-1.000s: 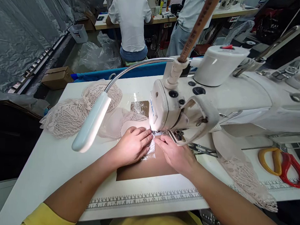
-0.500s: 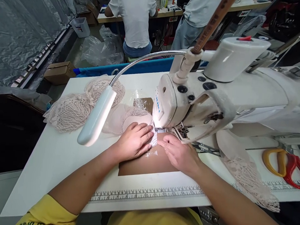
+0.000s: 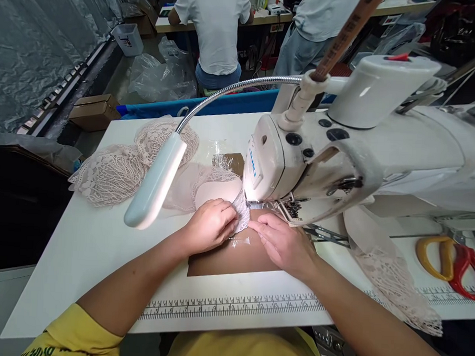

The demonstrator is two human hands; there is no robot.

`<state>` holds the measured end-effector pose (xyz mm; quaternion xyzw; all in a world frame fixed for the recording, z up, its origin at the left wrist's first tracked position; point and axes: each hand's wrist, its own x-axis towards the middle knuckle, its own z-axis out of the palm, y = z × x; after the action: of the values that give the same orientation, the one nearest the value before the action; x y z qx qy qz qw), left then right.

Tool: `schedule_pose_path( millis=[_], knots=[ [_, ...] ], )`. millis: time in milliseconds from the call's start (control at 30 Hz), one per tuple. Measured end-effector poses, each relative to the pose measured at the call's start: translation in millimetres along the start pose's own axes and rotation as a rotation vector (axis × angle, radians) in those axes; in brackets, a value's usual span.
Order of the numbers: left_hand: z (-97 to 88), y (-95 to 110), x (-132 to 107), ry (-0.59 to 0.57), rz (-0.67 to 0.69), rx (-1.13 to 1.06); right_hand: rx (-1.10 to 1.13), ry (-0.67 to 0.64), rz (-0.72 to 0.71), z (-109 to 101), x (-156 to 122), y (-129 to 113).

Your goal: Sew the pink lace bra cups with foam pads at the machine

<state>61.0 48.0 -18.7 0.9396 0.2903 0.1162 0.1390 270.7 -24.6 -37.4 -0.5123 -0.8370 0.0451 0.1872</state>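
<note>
A pale pink lace piece (image 3: 242, 212) runs under the head of the white sewing machine (image 3: 265, 163), over a brown sheet taped to the table. My left hand (image 3: 212, 224) has its fingers curled together on the lace's left edge, gripping it. Against its right edge, close to the needle area, my right hand (image 3: 282, 237) rests with the index finger stretched toward the fabric and the other fingers folded; whether it pinches the lace is unclear. Just behind my left hand lies a smooth beige cup (image 3: 217, 192) joined to sheer mesh and lace.
Lace cups (image 3: 111, 175) are heaped at the table's left, below the lamp (image 3: 154, 182). Scissors (image 3: 434, 257) with yellow and red handles lie at the right, beside a hanging lace strip (image 3: 394, 284). A printed ruler (image 3: 232, 308) lines the front edge. Two people work behind.
My left hand's fingers, laid flat over the lace before, have curled in and gathered its left edge. The right hand stays nearly in place. The view has shifted slightly.
</note>
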Motion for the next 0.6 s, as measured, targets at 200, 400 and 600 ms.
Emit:
schedule_pose_path(
  millis=[200, 400, 600],
  knots=[
    [-1.6, -1.6, -2.6, -0.024, 0.026, -0.055, -0.019, -0.071, -0.105, -3.3, 0.7, -2.3],
    [3.9, -5.5, -7.8, -0.044, 0.187, 0.024, 0.01, -0.082, -0.11, -3.6, -3.0, -0.1],
    [2.7, -7.5, -7.6, -0.065, 0.235, 0.139, 0.0, -0.096, -0.118, -4.9, -2.7, 0.5]
  ],
)
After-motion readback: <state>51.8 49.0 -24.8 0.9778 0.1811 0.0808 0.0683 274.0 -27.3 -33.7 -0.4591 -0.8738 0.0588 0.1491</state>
